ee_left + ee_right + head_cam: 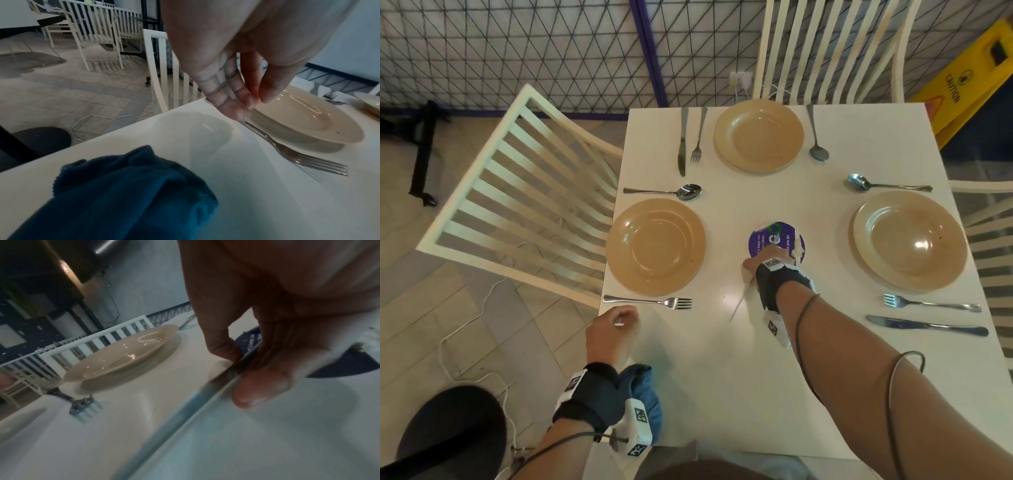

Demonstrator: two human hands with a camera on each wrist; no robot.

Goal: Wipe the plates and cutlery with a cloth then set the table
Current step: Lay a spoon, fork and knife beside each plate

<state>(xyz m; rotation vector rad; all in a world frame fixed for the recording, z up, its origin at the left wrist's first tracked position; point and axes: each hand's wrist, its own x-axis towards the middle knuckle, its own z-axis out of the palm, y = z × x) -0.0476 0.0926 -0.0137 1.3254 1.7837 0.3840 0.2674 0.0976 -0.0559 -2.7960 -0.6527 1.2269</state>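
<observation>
My right hand pinches a knife at worktop center, presumably bound for the 9 o'clock plate, while left fingers hang loose, empty, above its fork.

On the desk lay three plates, three forks, three spoons, three knives, one of them held, one blue cloth and one purple sticker.
</observation>
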